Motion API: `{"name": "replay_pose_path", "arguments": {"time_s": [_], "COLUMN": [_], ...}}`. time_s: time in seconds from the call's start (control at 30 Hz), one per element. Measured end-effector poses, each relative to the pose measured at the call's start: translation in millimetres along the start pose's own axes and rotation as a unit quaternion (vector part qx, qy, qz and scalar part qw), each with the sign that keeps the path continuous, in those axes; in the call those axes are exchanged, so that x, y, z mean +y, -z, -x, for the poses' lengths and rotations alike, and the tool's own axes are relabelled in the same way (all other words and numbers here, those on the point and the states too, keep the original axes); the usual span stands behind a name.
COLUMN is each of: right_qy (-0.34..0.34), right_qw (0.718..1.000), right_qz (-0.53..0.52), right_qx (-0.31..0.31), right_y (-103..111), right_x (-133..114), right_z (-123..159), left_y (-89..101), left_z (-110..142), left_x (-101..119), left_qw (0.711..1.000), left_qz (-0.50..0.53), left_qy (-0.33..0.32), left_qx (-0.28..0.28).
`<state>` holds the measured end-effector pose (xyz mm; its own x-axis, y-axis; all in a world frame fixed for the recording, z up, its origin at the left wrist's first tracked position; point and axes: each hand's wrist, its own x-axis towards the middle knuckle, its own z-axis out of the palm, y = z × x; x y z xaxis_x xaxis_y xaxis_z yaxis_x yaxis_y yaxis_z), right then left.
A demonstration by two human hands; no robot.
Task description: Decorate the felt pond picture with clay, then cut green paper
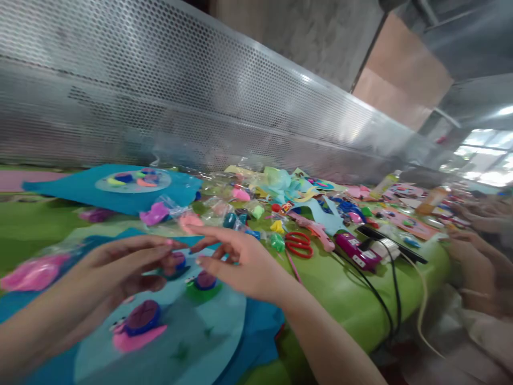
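My left hand (124,262) hovers over a pale blue paper circle (208,342), fingers drawn together. A small pink spot shows at its fingertips; whether it is clay I cannot tell. Facing it, my right hand (244,262) has thumb and fingers apart, with nothing visible between them. On the circle lies a clay snail with a pink body (138,339) and a blue-rimmed purple shell (143,317). Another has a green body (202,291) and a similar shell. A third purple-and-blue shell (179,262) is partly hidden behind my fingers. Darker blue paper (260,342) lies underneath.
Bagged pink clay (36,271) lies at left. Behind stands another blue sheet (72,187) with clay shapes. Red-handled scissors (298,244), a pink glue gun (315,230), a magenta power strip (358,251) and cords are at right. Another person's hands (476,256) are at far right.
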<state>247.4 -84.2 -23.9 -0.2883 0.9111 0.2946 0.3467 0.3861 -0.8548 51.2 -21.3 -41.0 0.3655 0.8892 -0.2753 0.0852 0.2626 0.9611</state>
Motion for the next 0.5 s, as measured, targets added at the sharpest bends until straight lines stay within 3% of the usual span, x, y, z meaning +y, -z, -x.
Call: {"name": "replay_pose_path", "arguments": {"time_s": [0.17,0.4,0.5], "right_qy": [-0.034,-0.067,-0.082], "right_qw": [0.998,0.995,0.984], "right_qz": [0.051,0.070,0.141], "right_qx": [0.019,0.030,0.066], "right_y": [0,0,5], "right_x": [-1,4,6], "right_z": [1,1,0], "left_y": [-18.1,-11.4,-13.3], "left_z": [10,4,5], "left_x": [8,4,7], "left_qw": [0.984,0.970,0.971], "left_qz": [0.113,0.128,0.125], "left_qy": [0.101,0.160,0.166], "left_qx": [-0.094,-0.133,-0.120]}}
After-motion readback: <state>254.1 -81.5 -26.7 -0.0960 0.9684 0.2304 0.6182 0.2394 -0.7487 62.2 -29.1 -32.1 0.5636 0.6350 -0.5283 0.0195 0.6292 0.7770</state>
